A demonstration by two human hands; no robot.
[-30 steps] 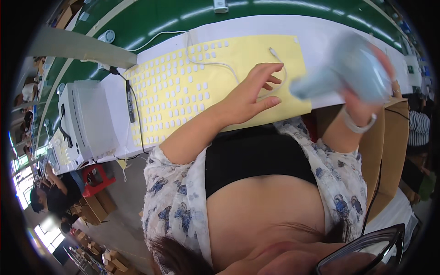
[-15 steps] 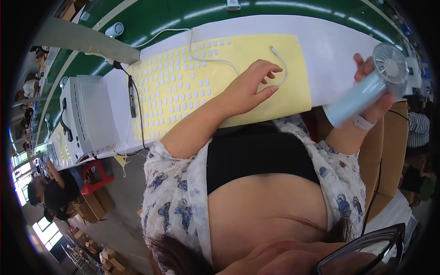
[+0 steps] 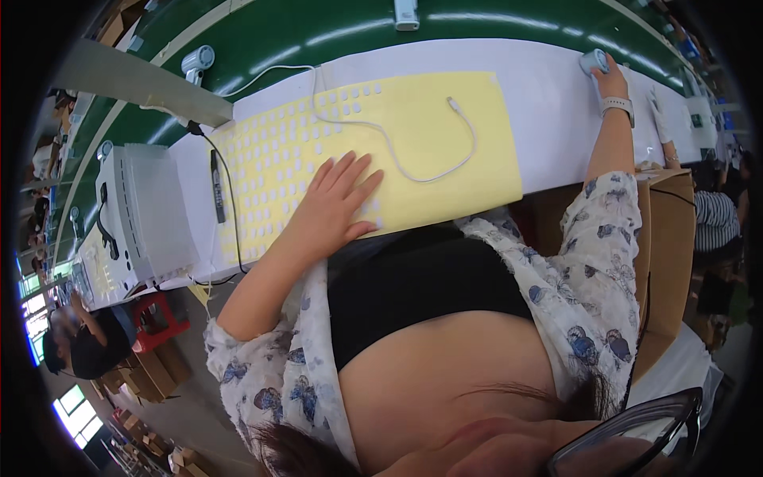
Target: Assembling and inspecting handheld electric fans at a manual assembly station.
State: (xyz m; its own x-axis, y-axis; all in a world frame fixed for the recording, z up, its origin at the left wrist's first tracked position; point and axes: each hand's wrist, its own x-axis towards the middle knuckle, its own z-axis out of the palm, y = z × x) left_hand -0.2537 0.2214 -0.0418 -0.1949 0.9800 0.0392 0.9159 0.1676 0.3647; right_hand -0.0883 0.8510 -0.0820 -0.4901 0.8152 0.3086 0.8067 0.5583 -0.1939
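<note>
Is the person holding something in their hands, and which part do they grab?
The right hand grips a small light-blue fan by its round head end. The left hand lies flat on the yellow sticker sheet, holding nothing.

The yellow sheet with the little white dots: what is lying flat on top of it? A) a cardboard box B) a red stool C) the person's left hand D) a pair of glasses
C: the left hand lies palm-down, fingers spread, on the yellow sheet, beside a white cable.
</note>
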